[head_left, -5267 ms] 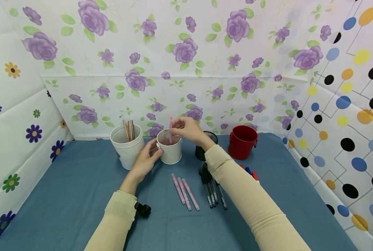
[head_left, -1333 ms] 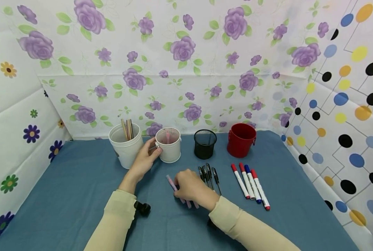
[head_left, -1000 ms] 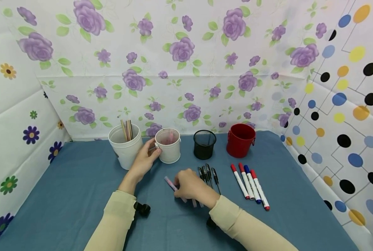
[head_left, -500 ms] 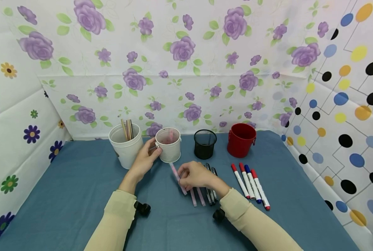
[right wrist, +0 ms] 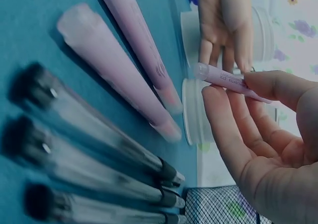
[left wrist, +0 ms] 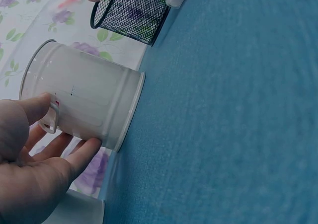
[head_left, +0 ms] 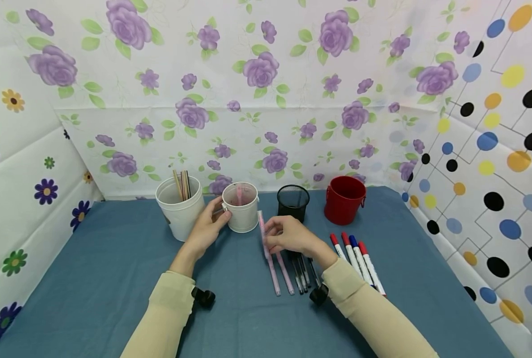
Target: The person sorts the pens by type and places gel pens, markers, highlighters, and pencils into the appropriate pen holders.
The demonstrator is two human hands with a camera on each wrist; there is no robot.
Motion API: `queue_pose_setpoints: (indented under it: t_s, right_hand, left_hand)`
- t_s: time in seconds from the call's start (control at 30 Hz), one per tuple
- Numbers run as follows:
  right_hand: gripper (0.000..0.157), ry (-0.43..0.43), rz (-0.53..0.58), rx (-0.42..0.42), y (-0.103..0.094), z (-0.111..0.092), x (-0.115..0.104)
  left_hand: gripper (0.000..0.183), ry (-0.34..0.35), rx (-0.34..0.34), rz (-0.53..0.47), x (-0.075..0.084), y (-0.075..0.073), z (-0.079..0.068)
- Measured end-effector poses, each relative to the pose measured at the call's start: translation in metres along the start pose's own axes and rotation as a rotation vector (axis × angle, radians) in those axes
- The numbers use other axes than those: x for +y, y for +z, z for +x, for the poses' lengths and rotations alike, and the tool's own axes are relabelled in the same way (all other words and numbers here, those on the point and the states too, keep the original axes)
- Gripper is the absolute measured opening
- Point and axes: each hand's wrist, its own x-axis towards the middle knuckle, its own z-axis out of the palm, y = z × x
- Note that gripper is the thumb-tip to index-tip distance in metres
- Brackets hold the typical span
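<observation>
My left hand holds the small white bucket at its left side. In the left wrist view, the thumb lies on the bucket's handle lug and the fingers touch its wall. Between thumb and fingers, my right hand pinches a pink highlighter, raised off the cloth just right of the bucket. Inside the bucket, something pink shows above the shadowed interior. Two more pink highlighters lie on the blue cloth below my right hand, beside several black-capped clear pens.
Left of my left hand stands a larger white bucket holding several thin sticks. A black mesh cup stands behind my right hand, and a red bucket is further right. Red and blue capped markers lie in front of it.
My right hand was at the small bucket's mouth with a highlighter, then went down to the cloth. It has since picked up another highlighter and raised it towards the bucket. My left hand stays put.
</observation>
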Motion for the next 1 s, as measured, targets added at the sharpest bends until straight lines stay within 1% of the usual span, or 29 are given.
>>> queue_pose_setpoints:
  t_s: [0.27,0.53,0.77,1.0]
  right_hand:
    - [0.017,-0.037,0.040,0.079,-0.021,0.008,-0.006]
    - [0.019,-0.065,0.002,0.164,-0.040,0.022,-0.032]
    - [0.020,-0.105,-0.019,0.193,-0.048,0.041,-0.053]
    - [0.022,-0.171,-0.044,0.231,-0.050,0.058,-0.069]
  left_hand:
    - [0.061,0.004,0.002,-0.006,-0.001,0.001,0.001]
    - [0.061,0.007,0.004,-0.006,-0.001,0.000,0.001]
    - [0.060,0.005,0.003,-0.001,-0.002,0.000,0.001]
    - [0.061,0.010,-0.003,-0.010,-0.003,0.000,0.001]
